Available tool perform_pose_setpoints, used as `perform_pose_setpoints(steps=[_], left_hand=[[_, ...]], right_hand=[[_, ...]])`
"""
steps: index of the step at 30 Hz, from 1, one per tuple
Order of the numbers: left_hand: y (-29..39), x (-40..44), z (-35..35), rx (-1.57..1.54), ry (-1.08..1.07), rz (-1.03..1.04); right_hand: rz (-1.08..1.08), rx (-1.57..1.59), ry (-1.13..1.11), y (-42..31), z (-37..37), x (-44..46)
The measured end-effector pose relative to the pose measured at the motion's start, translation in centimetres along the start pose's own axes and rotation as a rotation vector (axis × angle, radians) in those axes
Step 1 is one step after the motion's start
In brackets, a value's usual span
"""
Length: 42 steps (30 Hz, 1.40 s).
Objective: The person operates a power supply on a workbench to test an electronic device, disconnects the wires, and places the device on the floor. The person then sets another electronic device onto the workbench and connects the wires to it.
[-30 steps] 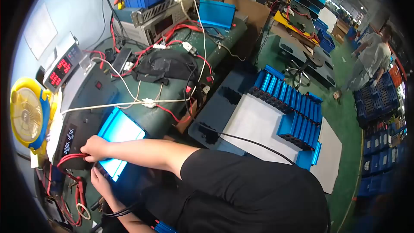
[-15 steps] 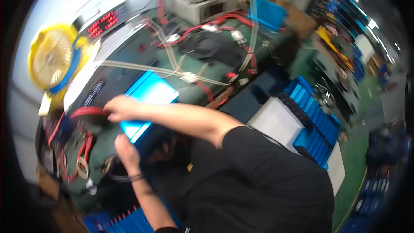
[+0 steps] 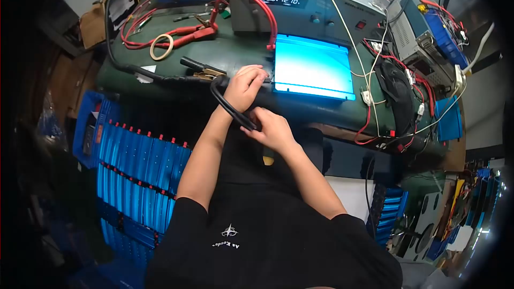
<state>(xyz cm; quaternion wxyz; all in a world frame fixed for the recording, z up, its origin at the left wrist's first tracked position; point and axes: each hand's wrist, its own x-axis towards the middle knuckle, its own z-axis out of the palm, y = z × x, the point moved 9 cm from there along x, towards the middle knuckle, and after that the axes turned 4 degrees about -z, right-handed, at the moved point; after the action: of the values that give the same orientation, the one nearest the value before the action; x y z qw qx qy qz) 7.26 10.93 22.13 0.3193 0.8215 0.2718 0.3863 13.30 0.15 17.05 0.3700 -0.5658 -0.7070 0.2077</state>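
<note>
A blue metal box (image 3: 313, 67) lies on the green bench mat, its top shining. My left hand (image 3: 245, 88) is at the box's left end, fingers closed; what they hold is hidden. Lower and closer to my body, my right hand (image 3: 270, 128) is closed around a thick black cable (image 3: 227, 106), which loops up past my left wrist. Left of my left hand lies a black-handled clamp (image 3: 201, 69) with a brass-coloured jaw. Thick red cables (image 3: 262, 8) arch down to the upper left corner of the box.
Behind the box stands a grey DC power supply (image 3: 300, 5) with a lit display. Red clips (image 3: 195, 35) and a tape ring (image 3: 161, 47) lie at the left. Thin wires (image 3: 369, 80) run along the right. Stacked blue housings (image 3: 142, 182) stand below the bench at left.
The view has swung to face the bench squarely. My right hand has left the red cable and now grips the black cable. My left hand is up beside the box's end.
</note>
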Motion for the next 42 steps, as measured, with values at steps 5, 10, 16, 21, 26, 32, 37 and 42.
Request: perform_pose_setpoints(steps=[5,10,16,21,26,32,37,42], left_hand=[[3.2,-3.9,-2.7,-0.149,0.108,-0.169],[-1.2,-12.9,-2.5,-0.16,0.289,-0.362],[-6.2,-17.8,1.4,0.038,0.097,-0.403],[-9.3,-18.2,2.6,-0.075,0.076,-0.553],[-9.6,-18.5,2.7,-0.127,0.085,-0.579],[-9.3,-18.1,2.8,-0.09,0.106,-0.533],[-8.2,-17.9,0.9,-0.031,0.194,-0.505],[-3.3,-16.0,-6.2,0.488,0.599,-0.164]], right_hand=[[-0.053,0.009,-0.016,0.0,-1.4,-0.3],[-0.047,0.097,0.351,-4.9,-12.6,1.4],[-0.256,-0.119,0.312,-2.4,-14.8,7.7],[-0.092,-0.176,0.179,1.5,-12.6,8.5],[-0.12,-0.051,0.202,0.0,-13.2,7.9],[-0.129,-0.145,0.088,2.1,-10.2,7.4],[-0.28,-0.322,0.102,0.7,-10.3,6.8],[-0.204,-0.271,0.063,1.4,-9.6,7.0]])
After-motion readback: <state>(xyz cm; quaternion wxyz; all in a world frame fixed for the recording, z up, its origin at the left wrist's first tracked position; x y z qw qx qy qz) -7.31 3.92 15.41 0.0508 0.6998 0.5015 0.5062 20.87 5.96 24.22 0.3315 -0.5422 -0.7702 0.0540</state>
